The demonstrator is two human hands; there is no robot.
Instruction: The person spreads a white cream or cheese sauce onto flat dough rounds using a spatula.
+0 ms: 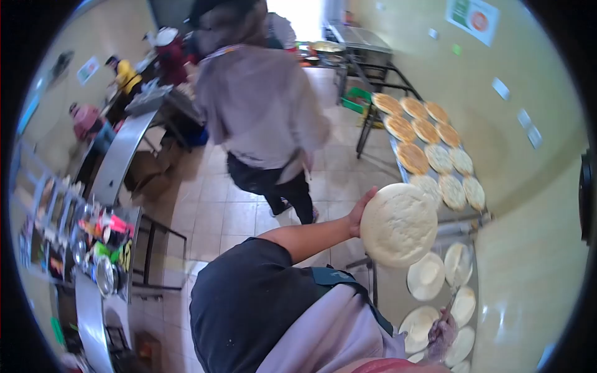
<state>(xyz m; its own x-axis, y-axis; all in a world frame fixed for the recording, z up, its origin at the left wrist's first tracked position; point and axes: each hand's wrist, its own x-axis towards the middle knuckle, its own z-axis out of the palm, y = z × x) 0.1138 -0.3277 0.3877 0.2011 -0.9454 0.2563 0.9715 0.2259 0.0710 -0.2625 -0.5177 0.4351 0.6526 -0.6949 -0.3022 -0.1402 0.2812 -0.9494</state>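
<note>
My left hand (pixel 359 214) grips the left edge of a thick, pale round bread (pixel 400 225), holding it up with its broad, dimpled face toward me. My right hand (pixel 442 338), in a clear glove, is low at the right, closed around the handle of a spatula (pixel 453 299). The spatula's far end reaches a pale bread round (pixel 458 263) on the metal table; its blade is hard to make out. Beside and below it lie more pale rounds, among them one with a smooth top (pixel 426 276) and one nearer my body (pixel 419 328).
A farther table (pixel 398 163) carries rows of golden-brown and white-topped rounds along the wall. One person (pixel 261 112) stands on the tiled floor ahead, with others behind at the left. A cluttered table (pixel 135 248) with bowls stands left. A green crate (pixel 356 99) sits farther back.
</note>
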